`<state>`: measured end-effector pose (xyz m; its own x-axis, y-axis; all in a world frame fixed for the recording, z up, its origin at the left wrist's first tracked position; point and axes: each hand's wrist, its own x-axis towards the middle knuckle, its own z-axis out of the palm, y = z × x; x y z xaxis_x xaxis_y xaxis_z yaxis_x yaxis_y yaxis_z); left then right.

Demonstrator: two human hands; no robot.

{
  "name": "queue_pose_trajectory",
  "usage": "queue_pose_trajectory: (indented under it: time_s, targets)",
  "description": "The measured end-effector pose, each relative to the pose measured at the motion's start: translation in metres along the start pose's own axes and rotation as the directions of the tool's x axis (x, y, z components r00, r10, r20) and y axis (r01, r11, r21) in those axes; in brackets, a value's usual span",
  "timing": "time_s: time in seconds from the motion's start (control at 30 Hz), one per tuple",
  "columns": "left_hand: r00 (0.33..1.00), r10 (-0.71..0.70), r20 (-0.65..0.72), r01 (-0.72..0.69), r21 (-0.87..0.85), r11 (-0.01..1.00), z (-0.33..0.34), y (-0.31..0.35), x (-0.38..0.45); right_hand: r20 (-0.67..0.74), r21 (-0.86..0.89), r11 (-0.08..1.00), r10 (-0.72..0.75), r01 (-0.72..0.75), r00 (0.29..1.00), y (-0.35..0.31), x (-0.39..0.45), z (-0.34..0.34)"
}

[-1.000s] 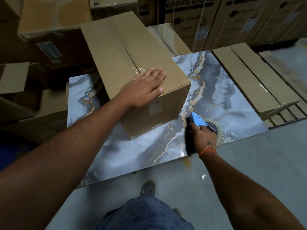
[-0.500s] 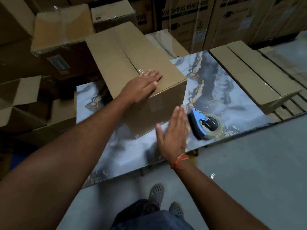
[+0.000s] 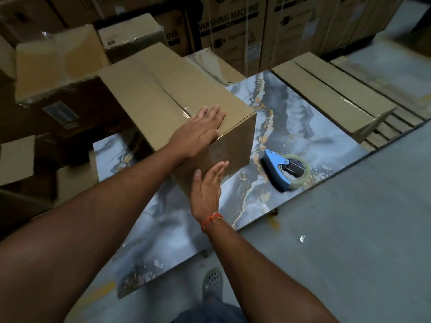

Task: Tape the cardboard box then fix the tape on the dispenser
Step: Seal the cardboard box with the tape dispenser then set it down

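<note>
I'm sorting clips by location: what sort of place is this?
Probably a warehouse or stockroom: stacked washing machine cartons at the back, a cardboard box being packed, and a tape dispenser on the marble-patterned slab.

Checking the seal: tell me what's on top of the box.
The left hand lies flat on the box, over clear tape on the seam. The hand hides the tape's end.

Dim warehouse light, dark murky left side, soft motion blur, wide-angle bending at edges
</note>
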<state>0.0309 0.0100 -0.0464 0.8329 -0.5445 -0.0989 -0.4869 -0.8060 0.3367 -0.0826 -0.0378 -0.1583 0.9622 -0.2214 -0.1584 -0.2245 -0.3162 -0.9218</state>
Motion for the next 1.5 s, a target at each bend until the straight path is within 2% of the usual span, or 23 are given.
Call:
queue_pose_trajectory:
  time_s: [0.1,0.2,0.3,0.4,0.47,0.53,0.63,0.8,0.97,1.07,1.13,1.23,1.27,1.33,1.4,1.43,1.5]
  targets:
    - [1.0,0.021,-0.008,-0.021,0.031,0.999,0.001,-0.004,0.002,0.036,0.064,0.994,0.083,-0.086,0.996,0.004,0.003,0.004]
    - [0.999,0.039,-0.013,-0.038,0.057,0.998,0.003,-0.004,0.004,-0.043,0.084,0.993,0.086,-0.083,0.995,-0.002,0.006,0.001]
    - [0.998,0.059,-0.013,-0.059,0.042,0.997,0.001,-0.006,0.002,-0.246,0.059,0.997,-0.042,0.058,0.968,-0.026,0.008,-0.006]
    - [0.998,0.069,0.007,-0.069,0.035,0.997,-0.002,-0.005,0.003,-0.314,0.005,0.976,-0.204,0.217,0.927,-0.035,0.015,-0.011]
    - [0.993,0.116,0.017,-0.117,0.061,0.991,-0.006,-0.013,0.002,-0.282,0.043,0.979,-0.178,0.197,0.943,-0.033,0.014,-0.005]
    - [0.986,0.167,0.009,-0.167,0.098,0.981,-0.01,-0.02,-0.001,-0.216,0.108,0.99,-0.07,0.095,0.974,-0.025,0.012,-0.005]
    - [0.989,0.147,-0.028,-0.143,0.11,0.984,-0.011,-0.024,-0.002,-0.152,0.112,0.994,0.015,0.002,0.988,-0.014,0.01,-0.018]
    - [0.993,0.082,-0.079,-0.074,0.097,0.993,-0.005,-0.018,0.002,-0.174,-0.086,0.992,-0.108,0.094,0.979,-0.012,0.023,-0.054]
    - [0.993,0.05,-0.103,-0.043,0.068,0.997,0.002,0.017,0.015,-0.178,-0.178,0.977,-0.151,0.119,0.972,0.008,0.045,-0.095]
    - [0.989,0.083,-0.122,-0.074,0.078,0.994,0.016,0.048,0.018,-0.109,-0.257,0.948,-0.223,0.189,0.969,0.027,0.065,-0.124]
    - [0.975,0.127,-0.185,-0.112,0.091,0.99,0.029,0.068,0.022,-0.058,-0.278,0.93,-0.264,0.238,0.963,0.042,0.079,-0.146]
    - [0.903,0.274,-0.331,-0.27,0.06,0.961,0.059,0.096,0.03,0.028,-0.314,0.894,-0.327,0.318,0.945,0.059,0.101,-0.185]
    - [0.884,0.282,-0.372,-0.29,0.036,0.956,0.072,0.105,0.033,0.064,-0.322,0.884,-0.336,0.338,0.94,0.064,0.108,-0.198]
    - [0.886,0.152,-0.438,-0.208,-0.083,0.975,0.096,0.124,0.039,0.139,-0.335,0.868,-0.34,0.367,0.93,0.074,0.122,-0.22]
    - [0.879,-0.138,-0.456,-0.003,-0.294,0.956,0.114,0.14,0.049,0.209,-0.365,0.85,-0.323,0.38,0.923,0.085,0.135,-0.237]
    - [0.856,-0.295,-0.424,0.121,-0.392,0.912,0.121,0.145,0.056,0.238,-0.378,0.845,-0.306,0.379,0.922,0.09,0.14,-0.244]
    - [0.777,-0.562,-0.283,0.339,-0.565,0.752,0.137,0.15,0.068,0.284,-0.402,0.835,-0.277,0.376,0.918,0.097,0.146,-0.256]
